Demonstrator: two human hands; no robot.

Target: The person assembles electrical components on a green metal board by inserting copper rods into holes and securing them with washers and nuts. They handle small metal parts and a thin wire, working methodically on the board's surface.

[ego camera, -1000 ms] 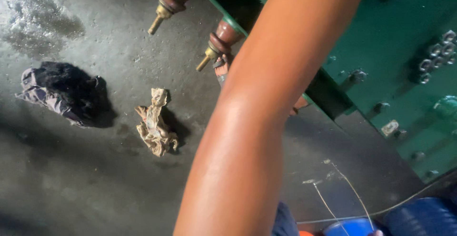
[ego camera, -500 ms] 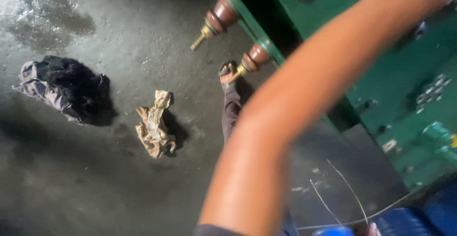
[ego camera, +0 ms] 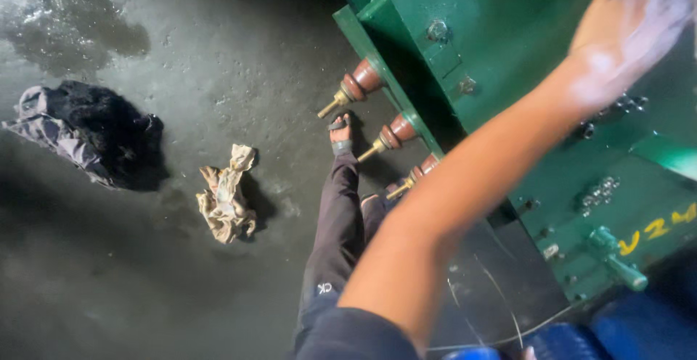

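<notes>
My right hand (ego camera: 624,33) reaches out at the upper right over the top of a green metal transformer tank (ego camera: 508,48). The hand is blurred by motion, with a pale smear at the fingers, so whether it holds anything cannot be told. My bare forearm (ego camera: 465,200) crosses the picture from the bottom centre, coming out of a dark sleeve (ego camera: 356,338). My left hand is out of view. Three brown bushings with brass tips (ego camera: 356,88) stick out of the tank's side. My legs in dark trousers (ego camera: 337,222) stand right next to them, in sandals.
On the wet grey concrete floor lie a crumpled tan rag (ego camera: 226,194) and a dark heap of cloth (ego camera: 94,131) at the left. A green valve handle (ego camera: 617,262) juts from the tank at the lower right. Blue objects (ego camera: 639,327) and thin wires (ego camera: 501,309) sit at the bottom right.
My arm has swung up and to the right, so the hand now shows over the tank. The view has shifted, revealing my legs and a third bushing.
</notes>
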